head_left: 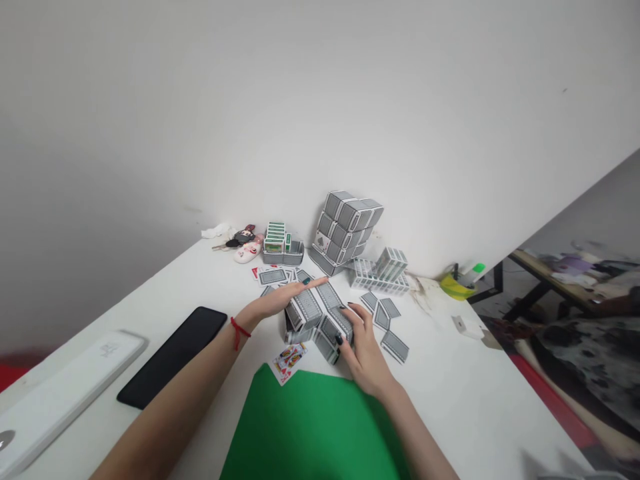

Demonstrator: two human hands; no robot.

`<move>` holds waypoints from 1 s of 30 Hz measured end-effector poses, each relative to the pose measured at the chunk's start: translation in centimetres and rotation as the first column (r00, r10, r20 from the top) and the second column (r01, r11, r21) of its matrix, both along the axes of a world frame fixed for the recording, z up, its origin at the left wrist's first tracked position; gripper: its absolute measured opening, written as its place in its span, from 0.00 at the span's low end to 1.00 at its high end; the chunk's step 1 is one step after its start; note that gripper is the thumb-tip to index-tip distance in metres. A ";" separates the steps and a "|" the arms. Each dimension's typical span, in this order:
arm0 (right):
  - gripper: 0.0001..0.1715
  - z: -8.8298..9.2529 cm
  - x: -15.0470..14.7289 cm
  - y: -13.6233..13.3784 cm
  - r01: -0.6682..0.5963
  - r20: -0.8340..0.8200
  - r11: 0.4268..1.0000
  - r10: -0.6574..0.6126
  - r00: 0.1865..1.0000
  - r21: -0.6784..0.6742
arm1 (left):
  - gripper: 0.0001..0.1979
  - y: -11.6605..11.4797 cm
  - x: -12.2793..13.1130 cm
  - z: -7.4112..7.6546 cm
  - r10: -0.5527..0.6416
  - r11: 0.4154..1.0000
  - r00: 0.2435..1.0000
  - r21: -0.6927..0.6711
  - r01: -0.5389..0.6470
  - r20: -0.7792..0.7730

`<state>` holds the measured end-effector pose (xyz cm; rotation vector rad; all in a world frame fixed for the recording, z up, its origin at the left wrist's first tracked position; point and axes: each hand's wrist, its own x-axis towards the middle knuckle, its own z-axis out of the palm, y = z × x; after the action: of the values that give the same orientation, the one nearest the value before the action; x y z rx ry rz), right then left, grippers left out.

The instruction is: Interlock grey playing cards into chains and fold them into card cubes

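My left hand [277, 301] lies open and flat, fingers straight and pressed together, its edge resting along the top of the upper card block [306, 309]. It grips nothing. A red string [237, 331] circles that wrist. My right hand [365, 353] is curled around the lower card block [334, 331], dark-nailed fingertips hooked over its near face, so I read it as grasping that block. The two blocks touch and sit on the white tabletop [475, 400], between my hands, just beyond the far edge of the green sheet [310, 427].

A face-up court card [289, 362] lies at the sheet's far edge, just left of the blocks. Loose face-down cards [395, 345] are scattered to the right of my right hand, and more lie behind the blocks. Further back, against the wall, a tall stack of card blocks [345, 230] leans a little, with a lower card structure [383, 270] beside it on the right. Left of the stack stand green-and-white card boxes [275, 237], and beside those a bunch of keys with charms [245, 243].

Well to the left of my left forearm lies a black phone [175, 353], and past it a flat white device [65, 387]. Near the tabletop's far right corner I see something yellow [455, 287]; I cannot tell what it is.
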<state>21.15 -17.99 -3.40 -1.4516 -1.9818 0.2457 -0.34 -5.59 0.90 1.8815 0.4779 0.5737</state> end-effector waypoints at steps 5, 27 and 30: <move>0.27 -0.1 0.3 0.0 -0.004 0.025 1.000 0.004 1.000 0.012 | 0.23 0.0 0.0 -0.1 0.002 1.000 1.000 0.008 -0.002 0.005; 0.26 0.5 0.6 -0.4 -0.020 0.035 0.998 0.022 0.999 -0.065 | 0.23 -0.1 0.3 -0.1 -0.001 0.995 1.000 0.100 0.003 -0.014; 0.25 0.7 0.3 -0.6 -0.011 0.042 0.998 0.013 0.999 -0.066 | 0.23 -0.2 0.4 0.0 -0.008 0.996 1.000 0.089 0.010 -0.023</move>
<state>21.47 -18.57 -2.71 -1.4979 -2.0339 0.2902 0.02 -5.82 0.94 1.9760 0.4653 0.5771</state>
